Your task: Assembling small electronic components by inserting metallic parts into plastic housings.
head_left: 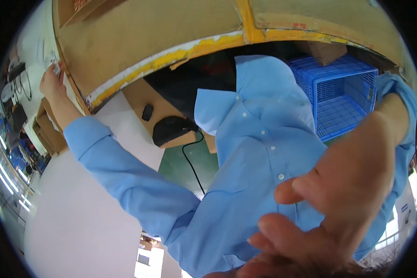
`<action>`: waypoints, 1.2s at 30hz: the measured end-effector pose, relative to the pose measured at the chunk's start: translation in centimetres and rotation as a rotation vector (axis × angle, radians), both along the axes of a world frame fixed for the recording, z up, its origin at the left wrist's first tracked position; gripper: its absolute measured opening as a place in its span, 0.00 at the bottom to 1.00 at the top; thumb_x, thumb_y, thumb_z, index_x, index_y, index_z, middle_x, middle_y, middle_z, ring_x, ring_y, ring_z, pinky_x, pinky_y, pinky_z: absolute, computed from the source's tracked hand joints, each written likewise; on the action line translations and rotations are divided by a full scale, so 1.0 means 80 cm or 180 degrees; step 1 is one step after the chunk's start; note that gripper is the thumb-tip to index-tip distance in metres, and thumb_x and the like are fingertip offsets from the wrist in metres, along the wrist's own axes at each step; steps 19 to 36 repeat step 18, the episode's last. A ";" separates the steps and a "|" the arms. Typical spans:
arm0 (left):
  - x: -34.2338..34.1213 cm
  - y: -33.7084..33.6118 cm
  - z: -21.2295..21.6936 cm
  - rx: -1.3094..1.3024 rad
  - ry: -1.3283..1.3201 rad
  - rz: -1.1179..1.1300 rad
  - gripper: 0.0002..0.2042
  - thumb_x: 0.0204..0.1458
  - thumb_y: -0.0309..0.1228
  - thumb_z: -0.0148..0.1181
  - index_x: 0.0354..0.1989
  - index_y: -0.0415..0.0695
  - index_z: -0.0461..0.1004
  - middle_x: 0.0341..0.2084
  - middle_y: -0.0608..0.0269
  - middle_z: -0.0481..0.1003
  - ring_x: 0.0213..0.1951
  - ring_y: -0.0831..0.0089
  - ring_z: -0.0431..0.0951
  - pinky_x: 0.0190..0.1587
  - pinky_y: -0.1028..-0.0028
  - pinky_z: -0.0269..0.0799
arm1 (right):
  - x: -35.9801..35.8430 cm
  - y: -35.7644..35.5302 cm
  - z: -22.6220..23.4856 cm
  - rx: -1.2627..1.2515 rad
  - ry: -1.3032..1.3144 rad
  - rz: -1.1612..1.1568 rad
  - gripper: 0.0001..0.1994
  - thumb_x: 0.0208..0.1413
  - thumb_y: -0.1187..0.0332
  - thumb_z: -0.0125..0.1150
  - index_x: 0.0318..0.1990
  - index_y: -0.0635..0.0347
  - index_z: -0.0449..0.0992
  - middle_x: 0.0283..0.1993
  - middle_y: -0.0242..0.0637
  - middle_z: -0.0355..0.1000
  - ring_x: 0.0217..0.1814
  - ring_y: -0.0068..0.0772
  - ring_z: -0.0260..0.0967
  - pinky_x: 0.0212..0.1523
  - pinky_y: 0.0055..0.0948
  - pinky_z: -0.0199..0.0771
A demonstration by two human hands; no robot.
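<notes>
The right hand (338, 217) looms so close to the camera that it blurs, its fingertips cut off by the lower edge, and it covers the lower front of the blue shirt (259, 139). The left hand (51, 81) is far off at the rim, small; what it touches is too tiny to tell. The blue crate (343, 97) is half hidden behind the right forearm. The black cable (192, 162) vanishes behind the shirt
</notes>
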State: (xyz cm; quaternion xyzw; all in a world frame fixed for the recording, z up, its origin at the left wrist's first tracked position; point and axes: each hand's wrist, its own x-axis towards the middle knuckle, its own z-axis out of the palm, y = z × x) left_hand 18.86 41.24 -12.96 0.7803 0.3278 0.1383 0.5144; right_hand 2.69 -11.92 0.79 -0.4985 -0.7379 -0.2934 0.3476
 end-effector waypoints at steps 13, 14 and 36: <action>0.105 0.070 -0.069 -0.0172 -0.0980 0.0463 0.36 0.47 0.16 0.63 0.62 0.25 0.47 0.42 0.37 0.72 0.39 0.54 0.80 0.38 0.67 0.83 | 0.022 -0.073 -0.106 -0.0262 0.1094 -0.2422 0.17 0.38 0.80 0.65 0.40 0.60 0.78 0.51 0.43 0.74 0.34 0.36 0.74 0.31 0.30 0.74; 0.100 0.063 -0.070 -0.0035 -0.1040 0.0270 0.38 0.47 0.17 0.64 0.63 0.25 0.46 0.42 0.37 0.71 0.40 0.54 0.80 0.38 0.66 0.83 | 0.020 -0.075 -0.110 -0.0530 0.1247 -0.2497 0.19 0.37 0.81 0.65 0.42 0.59 0.77 0.53 0.41 0.72 0.36 0.37 0.74 0.33 0.31 0.74; 0.078 0.044 -0.062 0.0609 -0.1289 -0.0142 0.46 0.46 0.20 0.67 0.68 0.28 0.37 0.57 0.39 0.61 0.42 0.56 0.80 0.41 0.63 0.83 | 0.013 -0.077 -0.117 -0.0731 0.1305 -0.2560 0.20 0.38 0.80 0.64 0.43 0.56 0.77 0.56 0.40 0.71 0.38 0.39 0.73 0.36 0.34 0.76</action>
